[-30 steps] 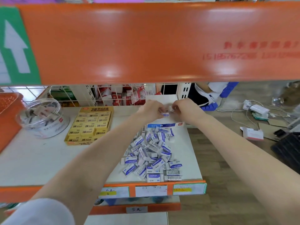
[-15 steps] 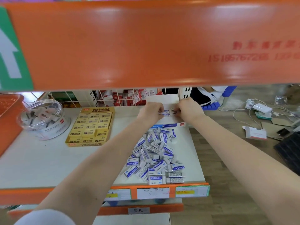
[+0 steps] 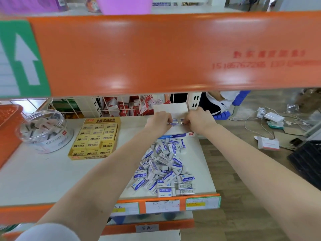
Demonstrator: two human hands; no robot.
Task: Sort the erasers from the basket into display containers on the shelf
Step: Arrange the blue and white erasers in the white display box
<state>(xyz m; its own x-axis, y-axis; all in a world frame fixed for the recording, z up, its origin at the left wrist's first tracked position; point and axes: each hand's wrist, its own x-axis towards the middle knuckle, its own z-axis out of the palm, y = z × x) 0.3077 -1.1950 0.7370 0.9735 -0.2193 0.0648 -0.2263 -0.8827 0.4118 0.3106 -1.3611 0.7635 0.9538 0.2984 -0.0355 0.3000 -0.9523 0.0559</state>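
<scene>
Erasers (image 3: 175,122) pinched in both left hand (image 3: 160,119) and right hand (image 3: 198,119) sit side by side over the box (image 3: 178,135) at the shelf's (image 3: 43,171) back right corner. A loose pile (image 3: 165,164) lies between box and front edge.

Eraser pile (image 3: 165,167) front-right on shelf (image 3: 52,180); display box (image 3: 177,135) just behind, L hand (image 3: 160,121) & R hand (image 3: 199,120) over it. Boxed erasers (image 3: 95,138) to left, tub (image 3: 43,131) further left, basket (image 3: 8,122) far-left edge.

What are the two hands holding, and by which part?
The left hand pinches a blue-and-white eraser by its left end. The right hand pinches a second eraser, mostly covered by that hand, so the place cannot be told.
</scene>
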